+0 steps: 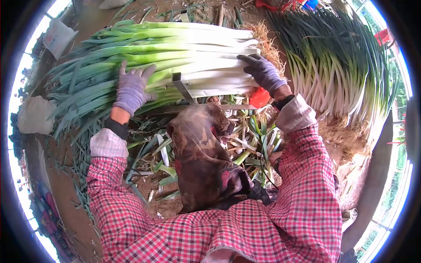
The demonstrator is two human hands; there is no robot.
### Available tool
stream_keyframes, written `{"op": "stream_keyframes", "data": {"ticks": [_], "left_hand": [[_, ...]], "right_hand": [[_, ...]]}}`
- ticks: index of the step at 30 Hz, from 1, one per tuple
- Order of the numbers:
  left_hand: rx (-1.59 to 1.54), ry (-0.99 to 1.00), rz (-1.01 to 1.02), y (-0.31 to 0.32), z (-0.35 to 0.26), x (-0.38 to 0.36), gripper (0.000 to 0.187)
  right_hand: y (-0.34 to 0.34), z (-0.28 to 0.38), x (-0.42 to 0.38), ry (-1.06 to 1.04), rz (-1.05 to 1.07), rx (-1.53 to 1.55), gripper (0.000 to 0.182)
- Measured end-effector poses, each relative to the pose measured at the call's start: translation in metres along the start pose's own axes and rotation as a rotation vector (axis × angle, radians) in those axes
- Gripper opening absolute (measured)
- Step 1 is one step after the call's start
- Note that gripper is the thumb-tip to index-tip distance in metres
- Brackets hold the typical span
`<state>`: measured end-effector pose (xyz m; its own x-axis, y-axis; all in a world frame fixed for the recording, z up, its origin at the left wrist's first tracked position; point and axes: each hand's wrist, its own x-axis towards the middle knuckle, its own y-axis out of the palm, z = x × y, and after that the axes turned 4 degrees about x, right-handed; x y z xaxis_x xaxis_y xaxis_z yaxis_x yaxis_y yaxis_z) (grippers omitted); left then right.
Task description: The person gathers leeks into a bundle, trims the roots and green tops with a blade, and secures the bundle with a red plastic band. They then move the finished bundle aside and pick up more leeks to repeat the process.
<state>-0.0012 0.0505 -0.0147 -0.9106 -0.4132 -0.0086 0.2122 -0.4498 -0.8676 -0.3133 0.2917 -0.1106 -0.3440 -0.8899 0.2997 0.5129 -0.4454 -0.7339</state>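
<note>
A thick bundle of long green onions (201, 48) lies crosswise before me, leaves to the left and roots (265, 41) to the right. My left hand (133, 86), in a pale purple glove, rests with fingers spread on the green leaf part. Toward the root end, my right hand (265, 73), in a glove with dark fingertips, lies on the white stems with its fingers stretched out. A metal bracket (183, 89) stands against the near side of the bundle, between my hands. Just below my right hand shows something red (259, 97), partly covered.
A large heap of green onions (337, 65) lies at the right, roots toward me. Cut leaves and trimmings (164, 153) litter the ground around my camouflage-clothed leg (197, 153). A white sack (59, 37) and a pale rounded object (36, 115) are at the left.
</note>
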Motion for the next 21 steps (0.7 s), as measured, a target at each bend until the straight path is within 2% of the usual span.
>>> {"op": "stream_keyframes", "data": {"ticks": [3, 4, 7, 11, 14, 19, 21], "left_hand": [[-0.055, 0.008, -0.131, 0.025, 0.003, 0.005, 0.058], [-0.096, 0.008, -0.183, 0.031, 0.003, 0.008, 0.053], [-0.181, -0.021, -0.450, 0.037, 0.005, 0.018, 0.035], [-0.188, -0.134, -0.510, 0.050, -0.007, 0.028, 0.031], [-0.190, -0.182, -0.541, 0.062, -0.016, 0.028, 0.034], [-0.186, -0.163, -0.718, 0.064, -0.027, 0.023, 0.033], [-0.166, -0.161, -0.812, 0.070, -0.032, 0.022, 0.033]], "right_hand": [[0.002, 0.000, -0.008, 0.050, -0.025, 0.038, 0.044], [0.001, 0.011, -0.011, 0.088, -0.051, -0.038, 0.043], [-0.001, 0.027, -0.018, 0.089, -0.098, -0.121, 0.042], [0.014, 0.031, -0.037, 0.053, -0.233, -0.228, 0.041], [0.019, 0.037, -0.044, 0.063, -0.217, -0.316, 0.033], [0.030, 0.022, -0.037, 0.104, -0.170, -0.522, 0.024], [0.029, 0.018, -0.033, 0.036, -0.190, -0.572, 0.020]]}}
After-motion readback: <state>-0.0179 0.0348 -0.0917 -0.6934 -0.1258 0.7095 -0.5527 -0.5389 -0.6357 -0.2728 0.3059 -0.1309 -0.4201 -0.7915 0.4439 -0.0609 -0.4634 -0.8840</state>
